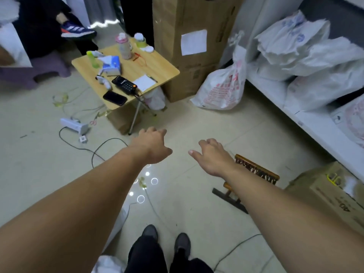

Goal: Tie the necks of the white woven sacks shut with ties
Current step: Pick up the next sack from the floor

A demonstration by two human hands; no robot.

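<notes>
Head view: the left hand (151, 143) curls its fingertips out of sight. It and the right hand (211, 156) hang loose, holding nothing. Well beyond the right fingers lie piled white woven sacks (307, 62), crumpled, with frayed mouths and blurred blue print.

White woven sacks (315, 56) with faint blue print; white bag (222, 89) red-patterned; light wood worktop (157, 69); black phone (114, 98) at near corner; cream tiled floor (197, 125).

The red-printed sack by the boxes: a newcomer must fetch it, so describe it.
Find the cardboard boxes right of the wooden table. The sack slumps on the floor at their right foot. Unlike the sacks stacked on the shelf, it sits alone in red print.
</notes>
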